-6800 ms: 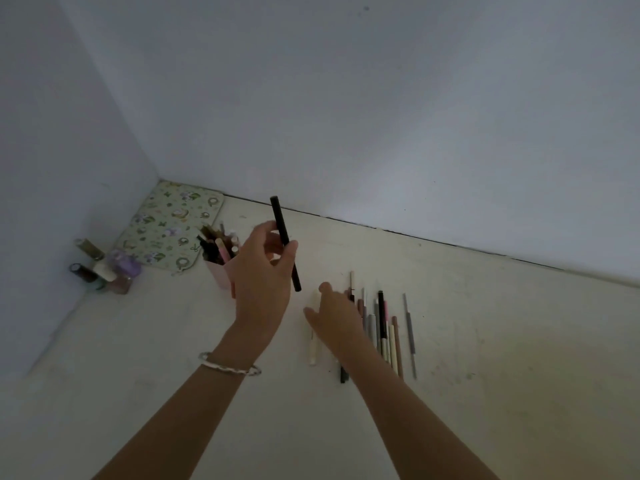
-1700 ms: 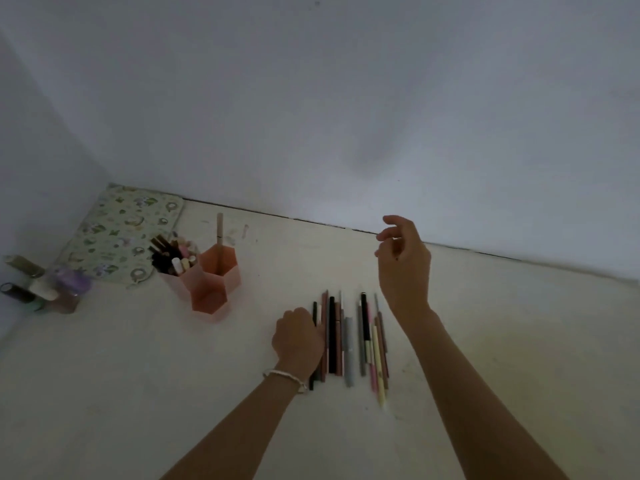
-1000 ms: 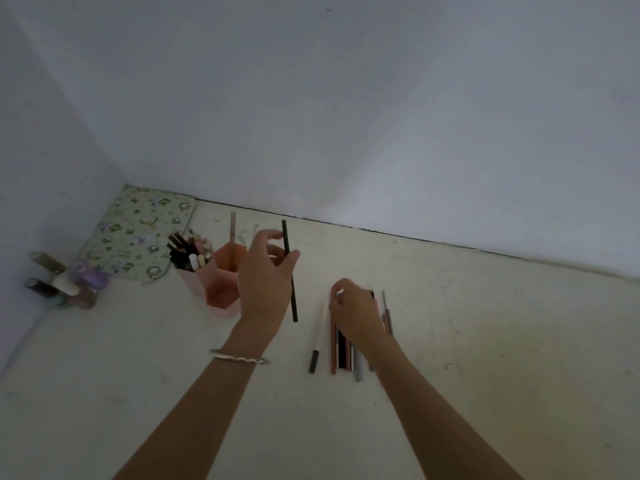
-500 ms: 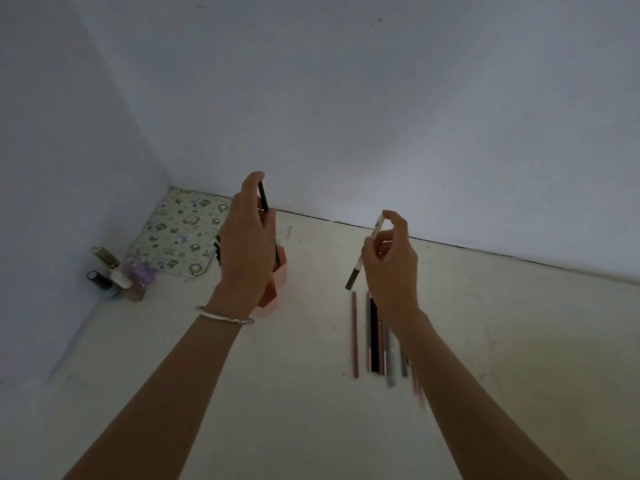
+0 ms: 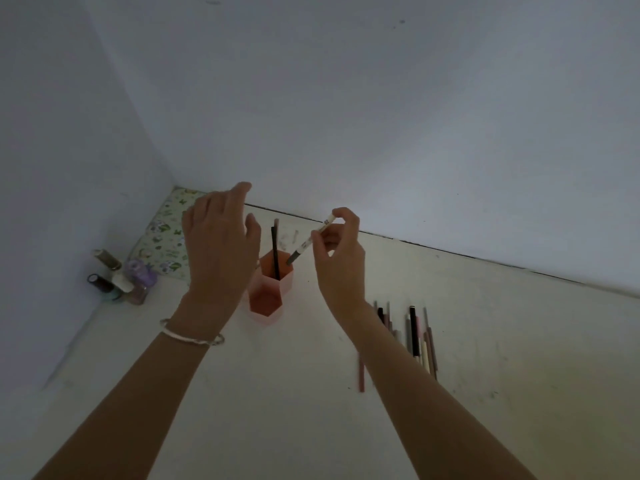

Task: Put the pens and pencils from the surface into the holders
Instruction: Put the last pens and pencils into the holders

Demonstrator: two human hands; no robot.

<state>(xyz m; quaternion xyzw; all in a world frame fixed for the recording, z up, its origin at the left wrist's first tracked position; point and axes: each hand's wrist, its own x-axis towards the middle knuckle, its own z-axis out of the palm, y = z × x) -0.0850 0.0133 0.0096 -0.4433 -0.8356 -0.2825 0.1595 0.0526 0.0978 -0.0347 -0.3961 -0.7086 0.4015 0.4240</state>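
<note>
Pink hexagonal holders (image 5: 268, 296) stand in the middle of the pale surface. A black pen (image 5: 275, 252) stands upright in the rear holder, beside another thin stick. My left hand (image 5: 221, 244) hovers open just left of the holders, fingers spread, holding nothing; it hides the left holder. My right hand (image 5: 341, 261) pinches a white pen with a dark tip (image 5: 309, 241), tilted, its tip just above the rear holder's rim. A row of several pens and pencils (image 5: 415, 336) lies on the surface to the right, partly hidden by my right forearm.
Small bottles (image 5: 117, 280) cluster at the left wall. A patterned pouch (image 5: 161, 237) lies in the back left corner. Walls close off the left and back sides. One reddish pencil (image 5: 361, 374) lies apart from the row, near my right forearm.
My left hand has let go of the black pen, which now stands in the rear holder. My right hand has carried the white pen left, to just above that holder.
</note>
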